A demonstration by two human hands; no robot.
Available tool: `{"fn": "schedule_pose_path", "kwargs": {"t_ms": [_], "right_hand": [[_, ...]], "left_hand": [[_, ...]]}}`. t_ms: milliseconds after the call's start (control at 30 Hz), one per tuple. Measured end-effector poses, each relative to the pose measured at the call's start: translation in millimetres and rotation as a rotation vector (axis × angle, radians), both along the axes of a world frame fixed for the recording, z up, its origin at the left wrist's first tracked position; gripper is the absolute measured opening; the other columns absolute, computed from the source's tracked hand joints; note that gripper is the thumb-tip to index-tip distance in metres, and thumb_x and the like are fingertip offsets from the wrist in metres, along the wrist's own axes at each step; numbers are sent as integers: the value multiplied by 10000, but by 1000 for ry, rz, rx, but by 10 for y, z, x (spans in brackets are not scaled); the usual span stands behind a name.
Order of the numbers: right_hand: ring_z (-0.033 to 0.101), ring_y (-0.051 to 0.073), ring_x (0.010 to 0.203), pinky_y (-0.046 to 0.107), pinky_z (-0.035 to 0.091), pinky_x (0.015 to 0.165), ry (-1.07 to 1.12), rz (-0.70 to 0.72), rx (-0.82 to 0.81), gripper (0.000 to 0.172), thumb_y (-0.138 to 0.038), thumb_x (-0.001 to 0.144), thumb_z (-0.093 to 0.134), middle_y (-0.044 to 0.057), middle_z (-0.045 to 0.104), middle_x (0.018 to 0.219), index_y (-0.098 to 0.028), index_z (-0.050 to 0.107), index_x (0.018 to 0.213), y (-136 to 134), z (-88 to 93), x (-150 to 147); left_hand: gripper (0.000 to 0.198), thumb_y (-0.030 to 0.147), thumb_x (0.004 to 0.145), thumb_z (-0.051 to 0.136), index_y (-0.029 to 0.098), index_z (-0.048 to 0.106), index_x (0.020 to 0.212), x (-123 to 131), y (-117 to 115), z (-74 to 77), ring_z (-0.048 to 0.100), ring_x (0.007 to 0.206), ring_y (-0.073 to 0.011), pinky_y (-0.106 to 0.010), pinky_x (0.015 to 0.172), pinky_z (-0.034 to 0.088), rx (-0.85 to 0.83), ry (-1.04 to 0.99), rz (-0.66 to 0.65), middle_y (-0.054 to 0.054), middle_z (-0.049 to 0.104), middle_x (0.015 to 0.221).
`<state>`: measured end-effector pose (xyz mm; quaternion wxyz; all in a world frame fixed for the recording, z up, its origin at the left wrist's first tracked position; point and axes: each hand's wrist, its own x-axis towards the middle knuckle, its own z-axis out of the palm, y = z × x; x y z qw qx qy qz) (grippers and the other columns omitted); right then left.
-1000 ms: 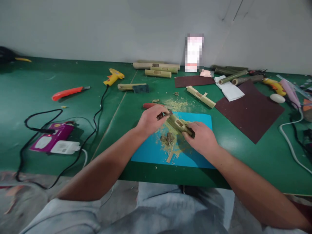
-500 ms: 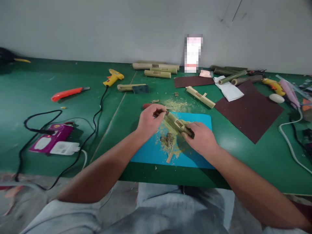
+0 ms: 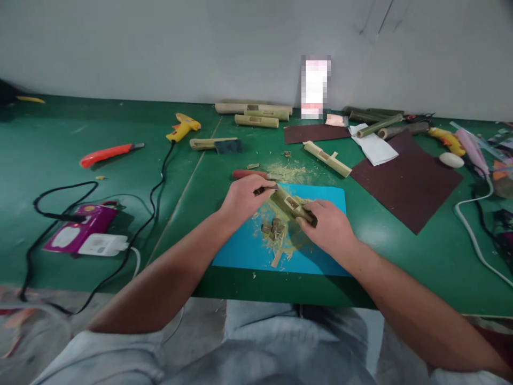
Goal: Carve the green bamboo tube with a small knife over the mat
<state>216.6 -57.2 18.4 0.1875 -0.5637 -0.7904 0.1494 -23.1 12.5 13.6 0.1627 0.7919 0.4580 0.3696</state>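
A green bamboo tube (image 3: 285, 197) with a rectangular opening lies slanted over a blue sheet (image 3: 236, 246). My right hand (image 3: 329, 222) is wrapped round its lower right end. At the upper left end, my left hand (image 3: 247, 198) pinches a small dark piece (image 3: 264, 190), probably sandpaper, against the tube's mouth. Just beyond my left hand lies a red-handled tool (image 3: 249, 174), its tip partly among pale shavings. Small bamboo offcuts (image 3: 276, 226) and sawdust are scattered on the sheet below the tube.
On the green table (image 3: 200, 203) are a red cutter (image 3: 106, 155), a yellow glue gun (image 3: 183, 127) and a purple power strip (image 3: 80, 229) with cords at left. Beyond the sheet lies a cut bamboo piece (image 3: 326, 159); brown sandpaper (image 3: 409, 182) is at right.
My left hand has shifted slightly at the tube's end, and the dark piece shows more. More of the red handle is visible. The whole view has moved a little.
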Motion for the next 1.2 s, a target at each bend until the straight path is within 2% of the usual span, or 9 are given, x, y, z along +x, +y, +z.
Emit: {"fn": "schedule_pose_path", "kwargs": {"t_ms": [267,567,733,967,1200], "right_hand": [[592,255,942,377,460,781,16,6,2,130,-328,892,606,90,678,969,-219,663,935,6,4,5],[591,254,944,378,457,800,20,7,9,155,-337,892,611,94,681,984,-205,669,952,-3,-12,-1],[594,256,939,379,457,796,21,12,17,158,-337,888,617,97,683,978,-205,671,956,-1,-20,-2],[589,257,933,384,461,796,25,37,79,135,-321,884,607,98,672,938,-204,653,933,-28,-32,-39],[583,247,908,382,468,792,1,42,91,93,-282,888,564,88,649,896,-224,614,837,-25,-70,-83]], "left_hand": [[194,303,909,649,207,759,1037,18,17,-23,652,776,-156,-291,724,531,5,52,-24,-42,722,914],[219,322,914,651,205,774,1052,14,-23,16,698,852,-188,-314,778,548,-92,47,-55,-56,757,963],[203,304,927,639,199,773,1039,17,-17,-15,695,869,-184,-309,781,540,-43,34,-54,-54,750,951],[225,293,967,565,189,764,951,71,-28,-83,686,874,-191,-317,800,544,108,84,-16,-73,731,931],[283,309,998,513,161,753,1029,80,-85,-130,690,865,-190,-303,784,552,152,161,-91,-90,716,935]]}}
